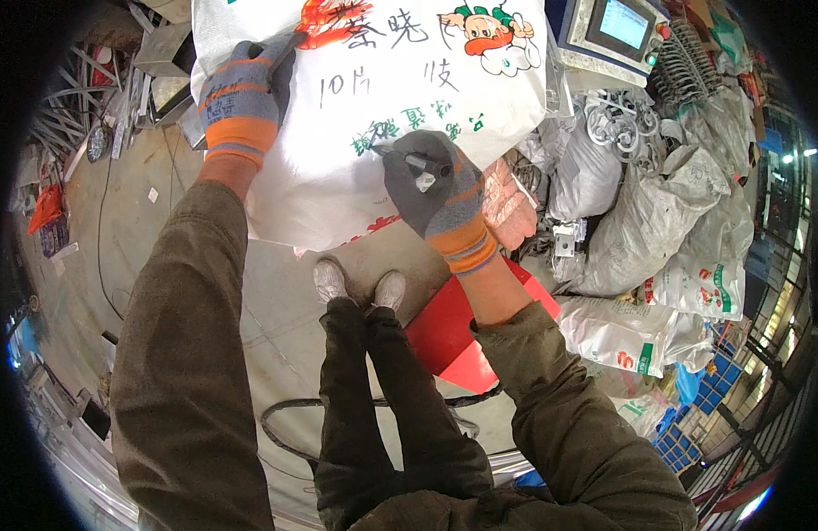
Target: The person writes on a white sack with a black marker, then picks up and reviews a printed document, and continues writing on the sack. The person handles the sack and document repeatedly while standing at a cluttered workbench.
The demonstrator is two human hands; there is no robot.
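A white woven sack (338,177) with printed pictures and dark handwriting is spread out in front of me. My right hand (435,186), in a grey and orange work glove, grips a black marker pen (419,163). The pen's tip is at the sack's surface, beside a line of green print. My left hand (242,102), gloved the same way, lies on the left part of the sack with its fingers stretched forward. What is under the sack is hidden.
A control panel with a lit screen (618,26) stands at the far right. Several filled sacks (639,221) are piled to the right. By my feet are a red panel (444,323) and a black cable (289,405). Metal strips (77,97) lie at the far left.
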